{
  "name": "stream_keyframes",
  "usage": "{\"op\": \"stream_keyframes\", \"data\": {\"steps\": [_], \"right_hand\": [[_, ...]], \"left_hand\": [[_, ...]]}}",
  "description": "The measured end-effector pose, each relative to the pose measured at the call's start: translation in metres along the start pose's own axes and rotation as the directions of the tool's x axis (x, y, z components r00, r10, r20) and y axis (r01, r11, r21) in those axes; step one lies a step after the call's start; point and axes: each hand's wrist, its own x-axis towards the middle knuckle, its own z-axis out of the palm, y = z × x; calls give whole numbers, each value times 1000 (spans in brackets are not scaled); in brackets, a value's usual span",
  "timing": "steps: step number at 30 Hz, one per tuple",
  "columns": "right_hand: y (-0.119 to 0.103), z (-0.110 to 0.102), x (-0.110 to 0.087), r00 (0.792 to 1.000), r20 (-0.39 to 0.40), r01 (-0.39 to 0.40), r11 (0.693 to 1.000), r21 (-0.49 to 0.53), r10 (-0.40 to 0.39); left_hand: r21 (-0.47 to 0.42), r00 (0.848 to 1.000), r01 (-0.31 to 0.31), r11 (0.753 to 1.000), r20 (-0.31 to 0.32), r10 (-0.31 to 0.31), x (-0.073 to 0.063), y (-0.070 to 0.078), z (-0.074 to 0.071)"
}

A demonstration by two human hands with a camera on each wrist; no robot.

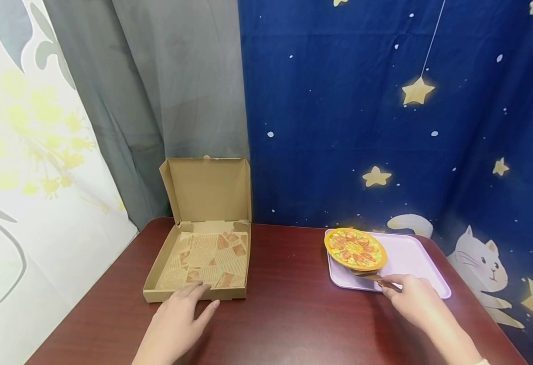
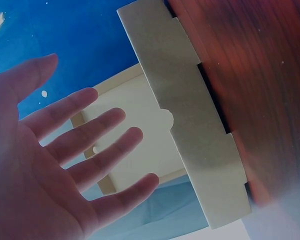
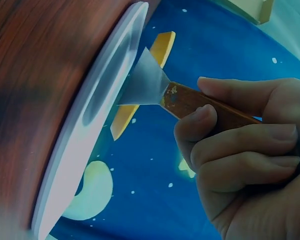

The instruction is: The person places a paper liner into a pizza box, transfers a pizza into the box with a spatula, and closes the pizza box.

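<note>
My right hand point(image 1: 417, 300) grips the wooden handle of a metal-bladed spatula point(image 3: 202, 106), fingers wrapped round it. Its flat, flared blade point(image 3: 144, 82) reaches to the near underside of a round toy-like pizza point(image 1: 355, 248) with an orange rim. The pizza overlaps the left part of a pale lilac tray point(image 1: 410, 256); in the right wrist view it appears edge-on behind the blade. On the other side, my left hand point(image 1: 177, 315) hovers with spread fingers by the front wall of an open cardboard pizza box point(image 1: 222, 293), holding nothing.
Newspaper-print paper point(image 1: 209, 258) lines the box, whose lid point(image 1: 209, 188) stands up at the back. Box and tray sit apart on a dark red-brown table point(image 1: 284, 299). A grey curtain point(image 1: 202, 76) and a blue starry curtain point(image 1: 330, 126) hang behind.
</note>
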Motion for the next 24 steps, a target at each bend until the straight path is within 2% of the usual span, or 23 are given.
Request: {"op": "stream_keyframes", "data": {"steps": [18,24], "right_hand": [[-13,-2,-17,999,49,7,1000,0,-7],[-19,0,-20,999,30,17,1000,8,-17]], "left_hand": [[-3,1000,-3,1000,-12,3,-1,-1,3],[-5,1000,6,1000,-1,-6,-1,-2,4]]}}
